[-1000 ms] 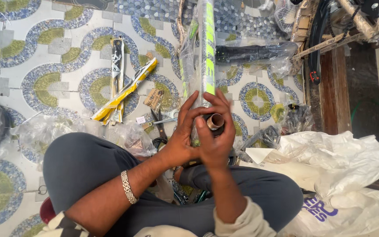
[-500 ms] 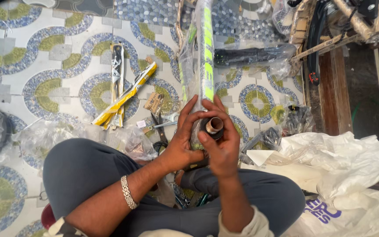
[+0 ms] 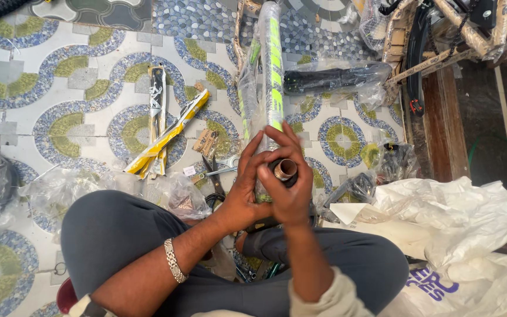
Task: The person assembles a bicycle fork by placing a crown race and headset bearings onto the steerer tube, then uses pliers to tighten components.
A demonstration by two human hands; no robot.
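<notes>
Both hands meet over the lap: left hand (image 3: 247,188) and right hand (image 3: 291,191) pinch a dark ring-shaped metal part (image 3: 284,170) at the near end of the plastic-wrapped green-and-white frame tube (image 3: 272,70). Open tile floor (image 3: 60,88) lies left.

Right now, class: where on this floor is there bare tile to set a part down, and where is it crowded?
Free: tile left of the yellow strips. Crowded: around both hands, with the wrapped tube, scissors, plastic bags and white sack.
</notes>
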